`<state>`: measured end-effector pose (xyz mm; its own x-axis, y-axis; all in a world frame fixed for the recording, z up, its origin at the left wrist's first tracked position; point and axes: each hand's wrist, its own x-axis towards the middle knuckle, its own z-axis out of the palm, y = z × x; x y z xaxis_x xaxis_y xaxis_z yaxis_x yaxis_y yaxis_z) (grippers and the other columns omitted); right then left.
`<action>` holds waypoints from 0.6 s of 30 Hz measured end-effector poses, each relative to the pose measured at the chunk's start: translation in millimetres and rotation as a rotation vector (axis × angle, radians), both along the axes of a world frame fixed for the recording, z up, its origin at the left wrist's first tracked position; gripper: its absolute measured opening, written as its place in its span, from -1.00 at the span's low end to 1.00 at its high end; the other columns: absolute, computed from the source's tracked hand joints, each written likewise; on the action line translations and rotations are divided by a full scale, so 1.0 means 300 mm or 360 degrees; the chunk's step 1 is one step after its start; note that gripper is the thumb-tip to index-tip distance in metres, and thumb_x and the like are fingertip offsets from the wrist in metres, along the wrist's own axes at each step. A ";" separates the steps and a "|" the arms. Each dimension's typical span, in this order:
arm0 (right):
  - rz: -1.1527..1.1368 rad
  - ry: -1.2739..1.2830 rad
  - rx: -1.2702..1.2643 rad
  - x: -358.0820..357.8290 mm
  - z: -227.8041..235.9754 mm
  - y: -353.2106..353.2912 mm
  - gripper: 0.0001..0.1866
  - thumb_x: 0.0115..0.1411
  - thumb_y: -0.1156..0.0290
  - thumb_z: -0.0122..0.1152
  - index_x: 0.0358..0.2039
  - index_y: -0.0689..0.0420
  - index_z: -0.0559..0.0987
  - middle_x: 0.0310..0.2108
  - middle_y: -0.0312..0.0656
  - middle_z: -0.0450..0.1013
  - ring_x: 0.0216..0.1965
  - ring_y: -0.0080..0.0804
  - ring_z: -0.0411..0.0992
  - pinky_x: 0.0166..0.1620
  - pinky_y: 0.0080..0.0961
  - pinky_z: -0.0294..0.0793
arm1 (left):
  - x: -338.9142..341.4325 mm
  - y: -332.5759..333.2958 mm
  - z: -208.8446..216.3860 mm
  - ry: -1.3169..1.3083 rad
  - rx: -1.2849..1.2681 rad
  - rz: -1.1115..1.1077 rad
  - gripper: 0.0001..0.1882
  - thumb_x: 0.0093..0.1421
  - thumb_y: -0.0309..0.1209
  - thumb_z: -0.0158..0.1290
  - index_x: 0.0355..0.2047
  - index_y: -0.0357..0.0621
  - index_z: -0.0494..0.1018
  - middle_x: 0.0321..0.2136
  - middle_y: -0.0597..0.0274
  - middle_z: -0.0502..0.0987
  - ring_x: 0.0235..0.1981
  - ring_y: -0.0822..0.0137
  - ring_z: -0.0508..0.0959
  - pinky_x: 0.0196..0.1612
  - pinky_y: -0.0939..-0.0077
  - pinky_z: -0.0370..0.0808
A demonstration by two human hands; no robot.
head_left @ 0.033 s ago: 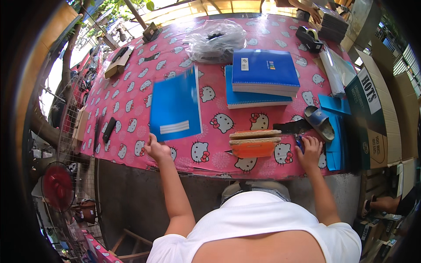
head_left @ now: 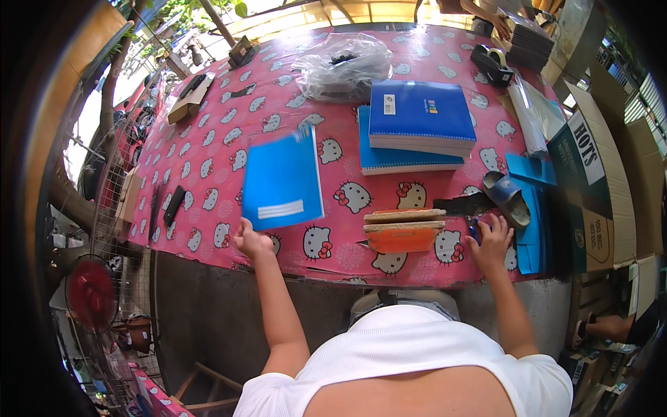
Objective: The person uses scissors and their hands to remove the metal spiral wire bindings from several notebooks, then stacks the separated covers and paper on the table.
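My left hand (head_left: 253, 242) pinches the lower left corner of a light blue notebook (head_left: 281, 181) with a white label panel, tilted and blurred along its far edge. My right hand (head_left: 492, 242) is curled at the right over a small blue item (head_left: 475, 229), mostly hidden under the fingers; its kind cannot be made out. Just beyond that hand lie a dark strap-like piece (head_left: 455, 204) and a blue-grey slipper (head_left: 506, 199). Between my hands stands an orange and brown wooden block piece (head_left: 403, 233). Farther back is a stack of blue notebooks (head_left: 420, 115).
The pink patterned tablecloth (head_left: 208, 146) covers the table. A clear plastic bag (head_left: 340, 62), a tape dispenser (head_left: 492, 66) and blue sheets (head_left: 528, 236) lie on it. A large carton (head_left: 597, 187) stands at the right. Another person's hand (head_left: 501, 26) touches a dark stack (head_left: 526, 43) at the far right.
The far edge of the light blue notebook has come down toward me, and the notebook has shifted slightly right. The fingers of my right hand have shifted slightly around the blue item.
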<state>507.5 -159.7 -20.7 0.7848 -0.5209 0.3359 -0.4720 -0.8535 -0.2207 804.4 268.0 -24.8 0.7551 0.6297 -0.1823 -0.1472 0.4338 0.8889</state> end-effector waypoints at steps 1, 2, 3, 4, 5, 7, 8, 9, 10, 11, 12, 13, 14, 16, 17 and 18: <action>-0.0025 0.0139 -0.0213 0.022 0.040 0.026 -0.51 -0.04 0.20 0.36 -0.11 0.13 0.52 0.03 -0.01 0.32 0.12 -0.07 0.23 0.16 -0.17 0.15 | 0.005 0.060 -0.073 0.0137 0.0055 0.0072 -0.80 0.19 -0.47 0.13 -0.33 -0.33 0.35 -0.29 0.04 0.49 -0.31 0.31 0.52 -0.22 0.45 0.50; 0.0193 -0.0191 -0.0064 0.092 0.068 -0.002 -0.51 -0.07 0.23 0.38 -0.10 0.12 0.52 0.09 -0.02 0.29 0.14 -0.04 0.21 0.16 -0.15 0.16 | -0.006 0.121 -0.145 0.0342 0.0297 0.0073 -0.80 0.18 -0.47 0.14 -0.33 -0.32 0.36 -0.30 0.07 0.49 -0.32 0.32 0.51 -0.22 0.46 0.49; 0.0350 -0.0334 -0.0074 0.183 0.120 -0.011 -0.52 -0.07 0.27 0.37 -0.11 0.12 0.52 0.08 -0.05 0.30 0.13 -0.06 0.22 0.15 -0.16 0.17 | -0.017 0.164 -0.186 0.0562 0.0540 0.0067 -0.80 0.17 -0.46 0.15 -0.33 -0.32 0.37 -0.31 0.11 0.49 -0.33 0.33 0.51 -0.22 0.48 0.49; 0.0426 -0.0444 -0.0123 0.262 0.168 -0.040 -0.54 -0.07 0.30 0.37 -0.11 0.12 0.52 0.06 -0.08 0.32 0.12 -0.08 0.23 0.14 -0.17 0.18 | -0.027 0.064 -0.162 0.0582 0.0759 -0.0008 -0.71 0.13 -0.45 0.19 -0.20 -0.30 0.37 -0.17 0.10 0.47 -0.17 0.26 0.49 -0.10 0.41 0.45; 0.0476 -0.0426 -0.0150 0.361 0.206 -0.053 -0.54 -0.07 0.34 0.37 -0.11 0.12 0.52 0.05 -0.11 0.33 0.10 -0.11 0.25 0.12 -0.17 0.20 | -0.027 0.039 -0.129 0.0579 0.0765 -0.0029 -0.71 0.13 -0.45 0.19 -0.20 -0.30 0.37 -0.17 0.10 0.47 -0.17 0.26 0.49 -0.10 0.41 0.45; 0.0669 -0.0381 -0.0168 0.564 0.267 -0.058 -0.56 -0.08 0.39 0.37 -0.13 0.10 0.53 0.00 -0.17 0.35 0.06 -0.16 0.28 0.10 -0.17 0.22 | -0.032 0.004 -0.077 0.0474 0.1623 0.0218 -0.56 0.12 -0.47 0.17 -0.01 -0.23 0.30 0.04 0.06 0.32 0.07 0.18 0.33 0.08 0.30 0.32; 0.0789 -0.0357 -0.0159 0.648 0.279 -0.056 -0.57 -0.09 0.39 0.37 -0.14 0.09 0.53 -0.03 -0.19 0.36 0.04 -0.18 0.29 0.09 -0.17 0.23 | -0.033 -0.020 -0.043 0.0359 0.1817 0.0241 -0.47 0.12 -0.48 0.15 0.10 -0.19 0.25 0.16 0.03 0.23 0.20 0.14 0.23 0.18 0.25 0.23; 0.0840 -0.0313 -0.0225 0.713 0.277 -0.042 -0.61 -0.09 0.40 0.35 -0.18 0.09 0.54 -0.08 -0.20 0.39 0.01 -0.20 0.31 0.06 -0.21 0.27 | -0.031 -0.061 0.004 0.0373 0.1812 0.0236 -0.47 0.12 -0.48 0.15 0.10 -0.19 0.25 0.16 0.03 0.23 0.20 0.14 0.23 0.18 0.25 0.23; 0.0894 -0.0276 -0.0296 0.763 0.271 -0.034 -0.65 -0.08 0.40 0.33 -0.21 0.09 0.55 -0.12 -0.21 0.41 -0.01 -0.22 0.33 0.04 -0.26 0.31 | -0.036 -0.118 0.061 0.0130 0.1410 -0.0063 -0.49 0.14 -0.49 0.12 0.10 -0.18 0.25 0.16 0.06 0.23 0.21 0.14 0.21 0.20 0.25 0.22; 0.0893 -0.0266 -0.0303 0.790 0.238 -0.042 -0.65 -0.08 0.40 0.33 -0.21 0.09 0.55 -0.12 -0.21 0.41 -0.01 -0.22 0.33 0.04 -0.26 0.31 | -0.054 -0.179 0.112 -0.0111 0.0994 -0.0354 -0.51 0.16 -0.51 0.09 0.11 -0.17 0.26 0.17 0.08 0.24 0.22 0.14 0.20 0.21 0.25 0.21; 0.0889 -0.0186 -0.0329 0.808 0.196 -0.057 -0.69 -0.08 0.41 0.30 -0.25 0.08 0.56 -0.18 -0.21 0.43 -0.05 -0.24 0.36 0.00 -0.32 0.36 | -0.088 -0.248 0.166 -0.0111 0.0985 -0.0367 -0.51 0.16 -0.51 0.09 0.11 -0.17 0.26 0.17 0.08 0.24 0.22 0.14 0.20 0.21 0.25 0.21; 0.0891 -0.0113 -0.0350 0.825 0.178 -0.066 -0.73 -0.08 0.41 0.28 -0.29 0.07 0.57 -0.24 -0.22 0.45 -0.08 -0.25 0.38 -0.05 -0.37 0.41 | -0.127 -0.320 0.224 -0.0147 0.0710 -0.0520 -0.50 0.15 -0.55 0.09 0.11 -0.17 0.26 0.17 0.10 0.24 0.21 0.19 0.21 0.20 0.32 0.22; 0.0902 -0.0115 -0.0354 0.841 0.191 -0.065 -0.73 -0.08 0.41 0.28 -0.29 0.07 0.57 -0.24 -0.22 0.45 -0.08 -0.25 0.38 -0.05 -0.37 0.41 | -0.168 -0.377 0.261 -0.0181 0.0432 -0.0651 -0.50 0.15 -0.58 0.08 0.11 -0.17 0.27 0.17 0.12 0.24 0.21 0.24 0.21 0.18 0.38 0.23; 0.0985 0.0045 -0.0363 0.839 0.206 -0.068 -0.82 -0.09 0.43 0.25 -0.39 0.06 0.59 -0.33 -0.22 0.49 -0.19 -0.24 0.46 -0.15 -0.41 0.48 | -0.260 -0.473 0.257 -0.0253 0.0425 -0.0933 -0.51 0.14 -0.58 0.09 0.10 -0.16 0.28 0.18 0.18 0.26 0.22 0.30 0.19 0.20 0.39 0.21; 0.0982 0.0046 -0.0366 0.848 0.223 -0.081 -0.82 -0.09 0.43 0.25 -0.39 0.06 0.59 -0.33 -0.22 0.49 -0.19 -0.24 0.46 -0.15 -0.41 0.48 | -0.311 -0.523 0.259 -0.0365 0.0647 -0.1117 -0.53 0.14 -0.58 0.09 0.08 -0.16 0.31 0.16 0.17 0.28 0.22 0.32 0.21 0.20 0.40 0.20; 0.1049 0.0075 -0.0286 0.859 0.240 -0.099 -0.81 -0.11 0.42 0.27 -0.40 0.06 0.61 -0.35 -0.20 0.51 -0.23 -0.22 0.49 -0.17 -0.37 0.49 | -0.363 -0.572 0.262 -0.0482 0.0870 -0.1301 -0.56 0.14 -0.58 0.09 0.06 -0.15 0.34 0.15 0.16 0.31 0.22 0.33 0.22 0.20 0.41 0.19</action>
